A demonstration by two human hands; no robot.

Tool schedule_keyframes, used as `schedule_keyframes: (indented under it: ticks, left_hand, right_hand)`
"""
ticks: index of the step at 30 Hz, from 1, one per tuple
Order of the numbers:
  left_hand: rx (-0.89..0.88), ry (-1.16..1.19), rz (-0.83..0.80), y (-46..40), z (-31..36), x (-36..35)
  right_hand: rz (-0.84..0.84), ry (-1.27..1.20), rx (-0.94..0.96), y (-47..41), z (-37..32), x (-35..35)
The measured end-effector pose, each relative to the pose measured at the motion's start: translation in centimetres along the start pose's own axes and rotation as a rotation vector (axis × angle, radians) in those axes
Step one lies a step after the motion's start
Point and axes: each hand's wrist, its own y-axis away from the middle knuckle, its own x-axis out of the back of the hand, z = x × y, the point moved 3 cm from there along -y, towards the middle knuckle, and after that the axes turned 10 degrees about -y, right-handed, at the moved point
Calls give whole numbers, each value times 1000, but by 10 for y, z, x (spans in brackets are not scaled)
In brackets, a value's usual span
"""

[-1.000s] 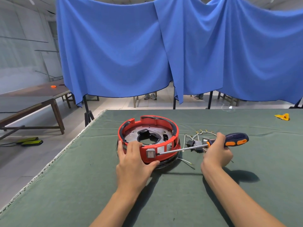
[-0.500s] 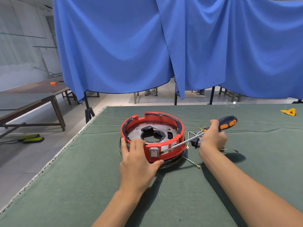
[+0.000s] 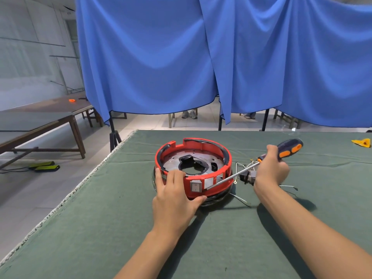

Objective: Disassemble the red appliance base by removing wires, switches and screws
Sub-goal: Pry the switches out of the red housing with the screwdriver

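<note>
Near the worktop's (image 3: 80,228) far-left corner, the left hand (image 3: 175,200) grips the red appliance base's (image 3: 193,168) near rim, open side up. The right hand (image 3: 270,170) grasps the screwdriver (image 3: 251,167), its shaft slanting down-left to the rocker switch (image 3: 195,186); loose wires (image 3: 244,174) lie beside, bare cloth nearer.

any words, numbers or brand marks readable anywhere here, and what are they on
No readable words, brands or numbers.
Rocker switch on the red appliance base: faint marks, perhaps "O" and "I", too small to be sure.
White patches beside the switch: blank or too blurred to read.
Screwdriver handle: no lettering visible.
Yellow object at the table's far right: too small to tell.
</note>
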Motion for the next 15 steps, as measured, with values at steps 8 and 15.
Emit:
schedule_keyframes:
  ticks: [8, 15]
  left_hand:
    - [20, 20, 22, 1, 2, -1]
    - [25, 2, 24, 1, 3, -2]
  right_hand:
    - [18, -89, 17, 8, 0, 39]
    - [50, -134, 7, 14, 3, 44]
